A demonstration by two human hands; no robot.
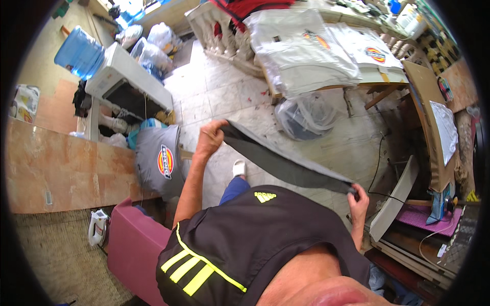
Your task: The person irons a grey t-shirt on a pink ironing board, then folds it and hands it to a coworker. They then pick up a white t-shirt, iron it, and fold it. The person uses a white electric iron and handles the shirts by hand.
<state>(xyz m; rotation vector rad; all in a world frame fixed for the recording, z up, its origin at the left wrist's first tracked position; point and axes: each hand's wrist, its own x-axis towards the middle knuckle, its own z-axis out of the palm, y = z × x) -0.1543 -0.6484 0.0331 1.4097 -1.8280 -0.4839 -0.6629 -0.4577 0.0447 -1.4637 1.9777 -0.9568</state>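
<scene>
A dark grey cloth (pixel 286 166) hangs stretched between my two hands, its upper edge sloping down to the right. It looks like part of a garment, but its exact kind cannot be made out. My left hand (pixel 210 137) is closed on the higher left corner, with the fingers curled over the fabric. At the lower right corner, my right hand (pixel 359 200) pinches the other end. Left of my left forearm, a grey T-shirt (pixel 157 162) with a coloured emblem is draped over a support.
White printed T-shirts (pixel 311 66) lie on a table ahead, above a clear plastic bag (pixel 306 116) on the floor. A water dispenser (pixel 130 71) stands far left; an iron (pixel 98 227) is near a maroon seat (pixel 135 245). A black cable (pixel 376 171) trails at right.
</scene>
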